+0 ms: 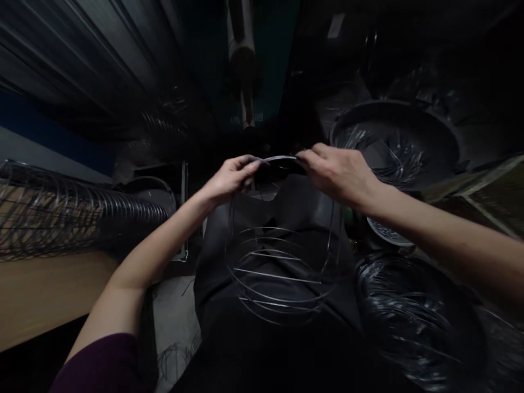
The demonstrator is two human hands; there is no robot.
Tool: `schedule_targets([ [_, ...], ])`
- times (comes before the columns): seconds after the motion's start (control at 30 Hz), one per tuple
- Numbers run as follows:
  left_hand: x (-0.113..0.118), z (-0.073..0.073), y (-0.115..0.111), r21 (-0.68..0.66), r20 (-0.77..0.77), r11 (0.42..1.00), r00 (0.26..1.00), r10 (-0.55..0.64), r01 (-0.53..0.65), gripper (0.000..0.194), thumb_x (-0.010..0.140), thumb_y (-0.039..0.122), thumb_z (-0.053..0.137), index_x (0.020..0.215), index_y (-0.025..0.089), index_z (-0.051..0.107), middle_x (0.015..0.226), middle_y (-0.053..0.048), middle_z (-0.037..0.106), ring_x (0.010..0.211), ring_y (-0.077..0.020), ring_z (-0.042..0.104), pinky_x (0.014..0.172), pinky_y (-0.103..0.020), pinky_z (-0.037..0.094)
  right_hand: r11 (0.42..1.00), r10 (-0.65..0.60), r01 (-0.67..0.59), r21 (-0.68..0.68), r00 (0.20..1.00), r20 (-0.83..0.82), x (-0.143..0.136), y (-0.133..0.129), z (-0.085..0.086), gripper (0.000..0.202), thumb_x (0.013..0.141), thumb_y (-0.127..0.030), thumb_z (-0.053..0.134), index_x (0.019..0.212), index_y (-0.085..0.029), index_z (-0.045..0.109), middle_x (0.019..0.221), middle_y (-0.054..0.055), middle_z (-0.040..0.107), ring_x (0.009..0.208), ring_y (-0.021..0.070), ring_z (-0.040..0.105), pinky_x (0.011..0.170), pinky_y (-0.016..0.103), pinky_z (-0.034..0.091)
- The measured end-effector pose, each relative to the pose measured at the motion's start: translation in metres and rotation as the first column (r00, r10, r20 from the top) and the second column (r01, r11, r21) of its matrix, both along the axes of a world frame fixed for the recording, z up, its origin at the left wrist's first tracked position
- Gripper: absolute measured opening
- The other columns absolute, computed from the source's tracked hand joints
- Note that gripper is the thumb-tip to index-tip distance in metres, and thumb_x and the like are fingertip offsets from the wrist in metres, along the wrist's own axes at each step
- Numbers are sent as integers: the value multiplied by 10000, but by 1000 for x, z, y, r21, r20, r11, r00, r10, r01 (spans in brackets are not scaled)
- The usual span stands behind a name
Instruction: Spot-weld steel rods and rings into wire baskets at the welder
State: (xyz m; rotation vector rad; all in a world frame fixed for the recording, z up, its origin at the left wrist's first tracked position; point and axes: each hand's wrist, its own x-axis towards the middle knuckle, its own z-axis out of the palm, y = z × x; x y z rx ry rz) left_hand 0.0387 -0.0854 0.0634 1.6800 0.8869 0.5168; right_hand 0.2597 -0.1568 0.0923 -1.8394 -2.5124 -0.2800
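Observation:
My left hand (235, 176) and my right hand (338, 169) pinch a thin, curved metal strip (282, 158) at two places above my lap. The strip bows slightly upward between them. Below it, a wire frame (278, 283) of round hoops and straight cross wires rests at my dark-clad lap. Upright wires rise from this frame toward both hands; whether they join the strip is hard to see. Both sets of fingers are closed, and the fingertips partly cover the strip.
At the left, a row of wire hoops (90, 204) lies over a tan surface (49, 297). A round basin (444, 128) with cut wires stands at the upper right. Nearer, another bundle of wires (409, 311) lies beside my right leg. The surroundings are dark.

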Motion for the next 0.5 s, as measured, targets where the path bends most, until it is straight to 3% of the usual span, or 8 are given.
schedule_targets([
  [0.07, 6, -11, -12, 322, -154, 946, 988, 23, 29, 300, 892, 368, 490, 1093, 181, 610, 685, -4, 606, 576, -92, 545, 549, -184, 402, 1000, -12, 11, -24, 1000, -11, 3, -13, -12, 346, 921, -185, 310, 1049, -112, 623, 833, 101, 606, 645, 170, 522, 485, 270, 220],
  [0.17, 12, -14, -24, 689, -396, 698, 908, 138, 194, 261, 908, 299, 464, 1076, 177, 622, 804, -48, 658, 713, -129, 596, 589, -197, 399, 1000, -18, 17, -25, 999, -42, 6, -28, -20, 343, 923, -217, 316, 1002, -120, 635, 801, 90, 606, 600, 162, 504, 476, 267, 230],
  [0.23, 13, -9, -28, 771, -493, 543, 852, 178, 332, 270, 929, 262, 408, 1011, 153, 641, 744, -54, 647, 663, -123, 582, 545, -195, 372, 1000, -10, 10, 5, 998, -63, 6, -36, -18, 346, 931, -246, 320, 970, -123, 641, 768, 79, 605, 580, 157, 499, 470, 262, 243],
  [0.33, 9, 7, -35, 808, -547, 370, 818, 179, 459, 304, 945, 210, 344, 984, 147, 639, 667, -31, 614, 571, -105, 539, 502, -199, 342, 989, 49, -35, 141, 995, -91, 3, -48, -7, 350, 947, -272, 334, 929, -121, 649, 718, 59, 607, 559, 147, 509, 459, 250, 275],
  [0.4, 4, 16, -40, 821, -552, 294, 812, 189, 490, 309, 938, 158, 326, 998, 151, 630, 641, -15, 591, 538, -104, 518, 489, -210, 335, 975, 100, -77, 207, 990, -101, 1, -55, 1, 338, 951, -266, 350, 927, -111, 649, 700, 54, 610, 562, 143, 527, 460, 246, 299],
  [0.5, -2, 24, -49, 840, -536, 232, 819, 206, 491, 312, 914, 95, 327, 986, 145, 626, 610, 3, 562, 511, -105, 506, 481, -220, 336, 983, 109, -91, 159, 988, -112, -3, -62, 11, 314, 946, -223, 351, 959, -113, 644, 699, 57, 614, 600, 151, 555, 476, 250, 321],
])
